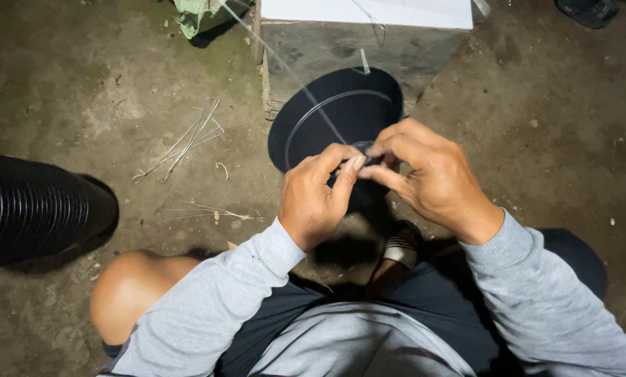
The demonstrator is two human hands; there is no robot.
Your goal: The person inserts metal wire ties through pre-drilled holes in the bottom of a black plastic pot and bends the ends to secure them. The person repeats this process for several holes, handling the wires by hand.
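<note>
A black round disc (341, 115) with a pale ring on it leans against a wooden block in front of me. My left hand (318, 199) and my right hand (425, 174) meet at its lower edge, fingertips pinched together on a thin clear strand (292, 73). The strand runs up and to the left from my fingers past the block. What exactly sits between my fingertips is hidden by the fingers.
A stack of black ribbed rims (33, 209) lies at the left. Thin pale strips (187, 143) are scattered on the dirt floor. A wooden block (327, 45) with a white top stands behind the disc. My bare knee (135, 286) is at the lower left.
</note>
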